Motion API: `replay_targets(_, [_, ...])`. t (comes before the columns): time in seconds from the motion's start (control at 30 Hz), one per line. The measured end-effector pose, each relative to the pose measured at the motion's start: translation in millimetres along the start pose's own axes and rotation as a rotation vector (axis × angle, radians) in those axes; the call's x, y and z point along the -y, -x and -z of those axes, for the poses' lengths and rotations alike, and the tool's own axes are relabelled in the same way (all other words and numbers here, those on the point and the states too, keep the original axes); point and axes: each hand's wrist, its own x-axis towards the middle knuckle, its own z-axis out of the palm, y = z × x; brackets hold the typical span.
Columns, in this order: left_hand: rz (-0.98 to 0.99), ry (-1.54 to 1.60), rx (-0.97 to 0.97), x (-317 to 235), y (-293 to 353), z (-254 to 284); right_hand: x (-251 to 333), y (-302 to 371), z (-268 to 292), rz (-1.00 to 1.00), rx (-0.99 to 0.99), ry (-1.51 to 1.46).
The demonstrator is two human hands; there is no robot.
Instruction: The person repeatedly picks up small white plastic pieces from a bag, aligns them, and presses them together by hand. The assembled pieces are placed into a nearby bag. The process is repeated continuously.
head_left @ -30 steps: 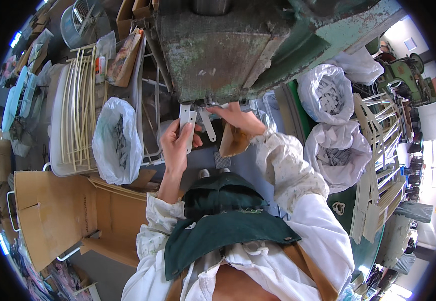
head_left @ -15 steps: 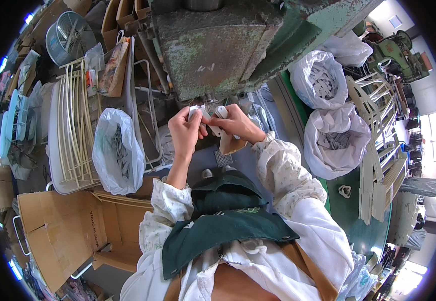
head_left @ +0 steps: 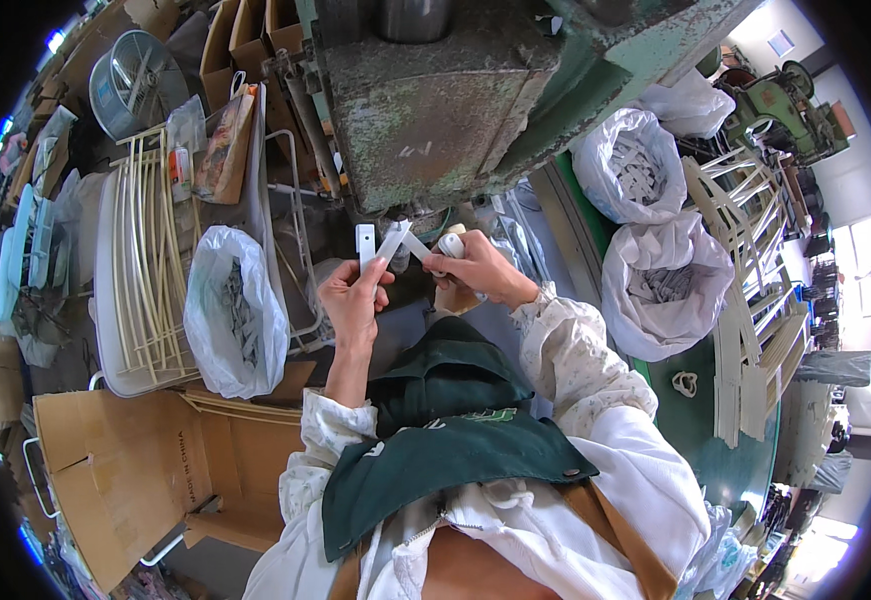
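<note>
My left hand is raised in front of a worn green machine and pinches a flat white strip that stands upright above the fingers. My right hand grips another white strip, which slants toward the left hand's piece just under the machine's lower edge. The two strips are close together near their tops. A pale rounded knob shows at the right hand's thumb.
A clear bag of small metal parts sits at my left beside a tray of long cream rods. Two white bags of pale pieces stand at right. Open cardboard boxes lie at lower left.
Both hands have separated a little, and the white strips now stick out above the fingers under the machine. A second ago they were held lower and apart.
</note>
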Motion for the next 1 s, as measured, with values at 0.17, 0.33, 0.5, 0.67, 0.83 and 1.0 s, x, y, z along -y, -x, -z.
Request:
replay_targets(0.17, [0.026,0.051,-0.016,0.6,1.8,0.3,8.2,1.5,0.5,-0.043,0.019,-0.035])
replay_targets(0.33, [0.036,0.068,0.012,-2.2,2.4,1.4,6.7,1.6,1.4,-0.019,0.030,-0.064])
replay_targets(0.5, [-0.023,0.004,0.038,-23.5,22.1,-2.0,16.0,21.7,10.5,0.036,-0.041,-0.199])
replay_targets(0.67, [-0.052,0.037,0.053,-8.9,16.1,41.1,-6.4,39.8,106.1,0.091,-0.677,-0.241])
replay_targets(0.83, [0.052,0.355,0.123,9.5,18.7,31.0,-47.3,41.3,241.5,0.129,-0.848,-0.129])
replay_targets(1.0, [0.130,0.603,0.202,23.7,15.8,21.9,-5.2,34.2,85.7,0.165,-0.232,-0.128])
